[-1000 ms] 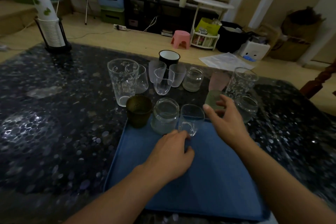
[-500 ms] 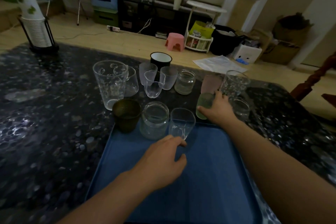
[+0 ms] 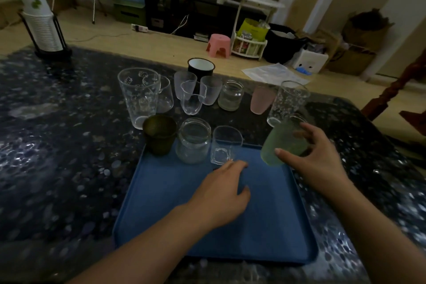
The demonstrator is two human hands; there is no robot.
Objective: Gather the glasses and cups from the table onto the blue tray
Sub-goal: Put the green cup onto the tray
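Three pieces stand along the tray's (image 3: 161, 191) far edge: brown cup (image 3: 159, 135), jar (image 3: 193, 140), clear glass (image 3: 224, 145). The left hand (image 3: 221, 193) hovers relaxed, holding nothing. The right hand (image 3: 315, 159) grips the green cup (image 3: 281, 145) over the far right corner. About nine remain on the worktop (image 3: 57, 145).

right hand (image 3: 315, 159) grips green cup (image 3: 280, 145) | over blue tray (image 3: 265, 226)
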